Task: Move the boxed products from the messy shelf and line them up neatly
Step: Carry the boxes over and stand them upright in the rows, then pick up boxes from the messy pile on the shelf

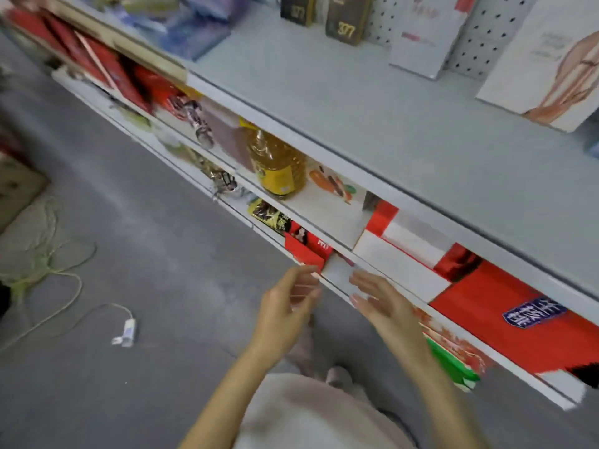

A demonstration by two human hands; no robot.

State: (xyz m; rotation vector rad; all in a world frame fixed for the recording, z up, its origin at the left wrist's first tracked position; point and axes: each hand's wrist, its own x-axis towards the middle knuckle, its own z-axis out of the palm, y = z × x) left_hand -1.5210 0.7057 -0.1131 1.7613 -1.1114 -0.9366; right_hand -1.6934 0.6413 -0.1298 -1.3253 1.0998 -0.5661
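Observation:
My left hand (288, 303) and my right hand (379, 299) reach toward the front edge of a low shelf, fingers relaxed and holding nothing. Between their fingertips shows a small pale box (338, 273) on the lowest shelf, beside a red box with a portrait (308, 246). Whether either hand touches it is blurred. To the right on the shelf above lie a white and red box (402, 260) and a large red box with a blue label (505, 315). The top shelf (324, 102) holds two dark boxes marked 377 (348, 19) and tall white boxes (547, 59).
A yellow oil bottle (277, 163) stands on the middle shelf beside a mauve box (223, 131). Red boxes (97, 59) fill the far left. A white cable with a plug (124, 332) lies on the grey floor (129, 222). A cardboard box (16, 186) sits at the left.

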